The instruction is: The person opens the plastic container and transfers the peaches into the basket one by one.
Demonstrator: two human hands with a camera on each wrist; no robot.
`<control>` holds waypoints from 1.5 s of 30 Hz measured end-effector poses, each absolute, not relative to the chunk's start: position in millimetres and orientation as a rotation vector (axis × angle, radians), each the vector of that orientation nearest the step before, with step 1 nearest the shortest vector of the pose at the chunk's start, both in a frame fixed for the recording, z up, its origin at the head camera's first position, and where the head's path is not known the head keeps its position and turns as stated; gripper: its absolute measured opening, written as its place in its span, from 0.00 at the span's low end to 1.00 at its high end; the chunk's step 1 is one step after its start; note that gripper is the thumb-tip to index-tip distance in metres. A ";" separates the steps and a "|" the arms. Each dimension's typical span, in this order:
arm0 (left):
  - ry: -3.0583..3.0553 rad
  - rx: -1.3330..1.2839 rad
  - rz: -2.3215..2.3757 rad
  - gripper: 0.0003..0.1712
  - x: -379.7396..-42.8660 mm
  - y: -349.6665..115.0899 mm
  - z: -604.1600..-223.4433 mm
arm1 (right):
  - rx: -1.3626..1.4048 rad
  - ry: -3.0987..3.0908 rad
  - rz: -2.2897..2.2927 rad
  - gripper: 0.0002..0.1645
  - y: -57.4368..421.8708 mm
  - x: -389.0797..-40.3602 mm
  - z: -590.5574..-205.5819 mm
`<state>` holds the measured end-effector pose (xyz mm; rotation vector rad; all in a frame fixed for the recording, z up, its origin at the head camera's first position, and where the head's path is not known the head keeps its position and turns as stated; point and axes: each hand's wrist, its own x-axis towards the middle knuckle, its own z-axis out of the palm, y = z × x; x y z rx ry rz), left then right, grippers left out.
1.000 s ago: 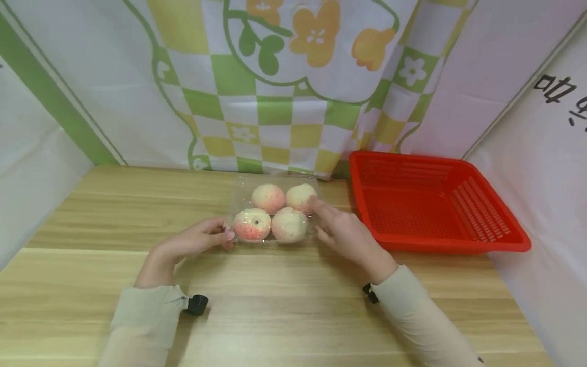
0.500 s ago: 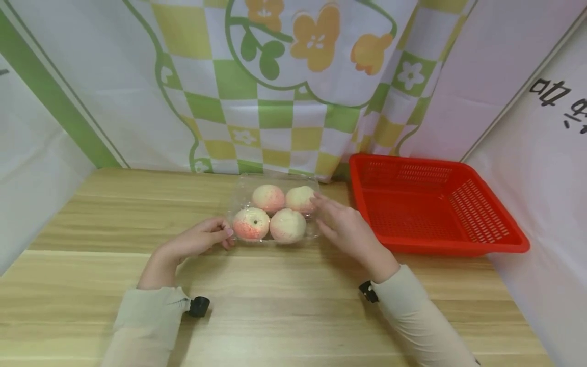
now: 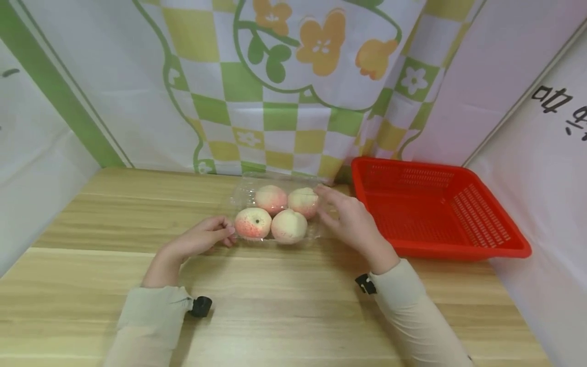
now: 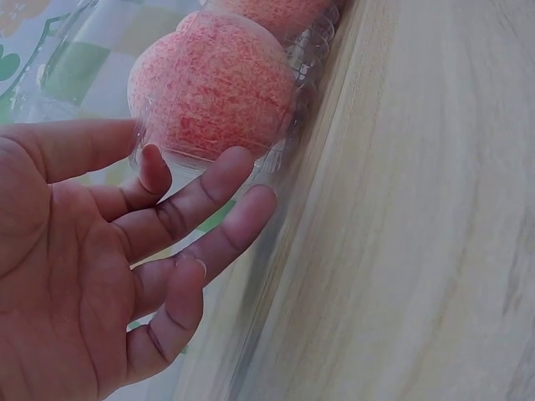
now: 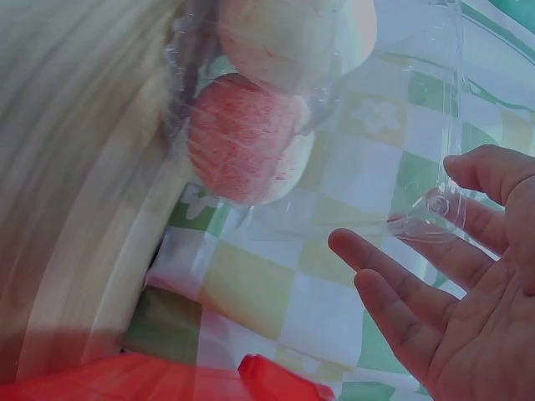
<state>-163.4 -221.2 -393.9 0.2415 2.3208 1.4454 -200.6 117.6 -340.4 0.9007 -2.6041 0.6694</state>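
Observation:
A clear plastic clamshell box holds several pink and cream peaches near the back of the table. My left hand is at its front left corner. Thumb and index finger pinch the plastic edge there, while the other fingers are spread in the left wrist view. On the right side, my right hand grips a corner of the clear lid between thumb and fingers. That lid stands raised off the peaches at the front. Its exact outline is hard to make out, being transparent.
A red plastic basket stands to the right, close to my right hand. Behind the box hangs a green and yellow checked cloth. The wooden table extends toward the front.
My right hand has risen a little, and the lid's front edge has lifted with it, away from the front peaches. My left hand stays at the box's corner.

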 end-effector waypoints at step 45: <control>2.432 0.369 1.455 0.14 -167.7 -225.6 -403.2 | 0.302 -2.595 1.670 0.40 92.9 -282.9 -304.5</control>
